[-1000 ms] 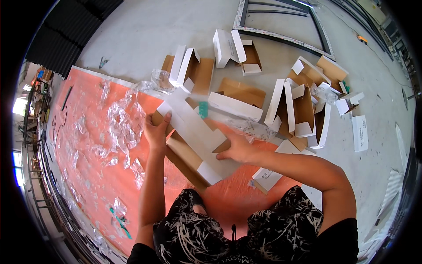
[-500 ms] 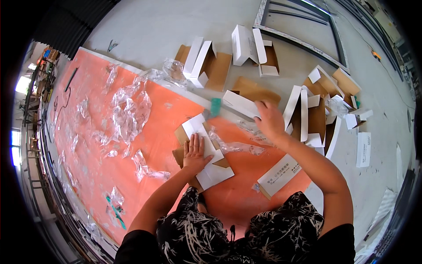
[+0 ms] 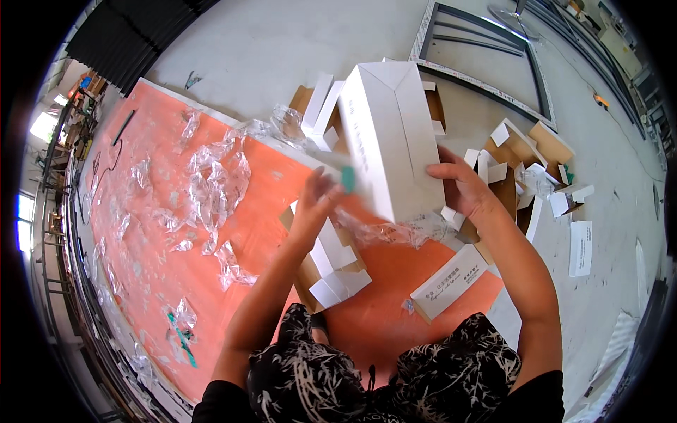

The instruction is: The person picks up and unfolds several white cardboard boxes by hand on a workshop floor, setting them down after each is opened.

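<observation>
1. Orange floor sheet (image 3: 159,275): spread below and to the left of the right-hand grip, under most of the work.
2. Long white carton (image 3: 398,134): raised just left of the right hand (image 3: 462,185), which clasps its lower right edge, thumb on the near face. Half a second ago this hand was reaching down to a carton on the floor; now one is up in its grasp. Dark lettering runs along its left face, too slanted and blurred to read surely.
3. Folded-down white carton (image 3: 335,264): lower left of the grip. The left hand (image 3: 317,204) was pressed flat on it and has since lifted; its fingers are loosely spread, apparently empty, free to help.
4. Printed carton (image 3: 449,282): below the grip, bearing a large slogan-like line, smaller script and a compact text block.
5. Green scrap (image 3: 348,179): left of the grip, near the left fingertips.
</observation>
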A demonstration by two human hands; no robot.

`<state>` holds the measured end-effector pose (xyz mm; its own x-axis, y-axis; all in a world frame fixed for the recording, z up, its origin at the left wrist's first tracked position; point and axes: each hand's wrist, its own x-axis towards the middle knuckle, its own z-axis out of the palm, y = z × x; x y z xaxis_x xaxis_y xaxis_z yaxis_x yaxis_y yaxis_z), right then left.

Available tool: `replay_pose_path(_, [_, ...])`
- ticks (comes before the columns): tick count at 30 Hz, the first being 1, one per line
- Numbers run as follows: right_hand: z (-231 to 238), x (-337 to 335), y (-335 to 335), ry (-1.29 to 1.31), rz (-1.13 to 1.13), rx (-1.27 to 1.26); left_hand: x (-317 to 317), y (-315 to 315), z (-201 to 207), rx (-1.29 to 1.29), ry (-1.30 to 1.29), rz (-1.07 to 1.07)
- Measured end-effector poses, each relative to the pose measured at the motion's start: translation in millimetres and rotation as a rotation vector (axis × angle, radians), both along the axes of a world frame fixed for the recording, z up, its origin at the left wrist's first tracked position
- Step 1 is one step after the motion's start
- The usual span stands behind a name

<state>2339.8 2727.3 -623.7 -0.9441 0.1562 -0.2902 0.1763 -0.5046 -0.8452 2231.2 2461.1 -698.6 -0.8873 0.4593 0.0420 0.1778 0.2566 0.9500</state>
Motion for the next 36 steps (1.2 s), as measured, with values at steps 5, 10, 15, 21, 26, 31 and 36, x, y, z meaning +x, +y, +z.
replay_pose_path(5, [10.6,26.9,-21.8,-0.059,0.198,-0.248,24.4,22.9,66.1,0.368,-0.662,-0.366])
replay_pose_path(10, [10.7,34.3,-17.0,-0.062,0.025,0.278,29.3,27.1,56.7,0.218,-0.361,0.074])
replay_pose_path(15, [4.6,32.2,-48.1,-0.029,0.086,0.490,33.7,39.9,58.9,0.227,-0.394,-0.153])
replay_pose_path(21, [-19.3,33.6,-55.6,0.043,0.111,0.788,31.6,34.7,24.1,0.238,-0.590,-0.100])
replay_pose_path(26, [-16.1,35.0,-58.6,0.027,0.138,0.765,33.5,33.8,8.9,0.281,-0.629,-0.087])
replay_pose_path(31, [-4.8,31.6,-66.7,0.041,0.129,1.035,36.7,38.6,2.9,0.243,-0.699,-0.094])
replay_pose_path(36, [5.1,26.9,-80.7,0.098,0.109,1.347,32.5,44.4,21.6,0.424,-0.683,-0.182])
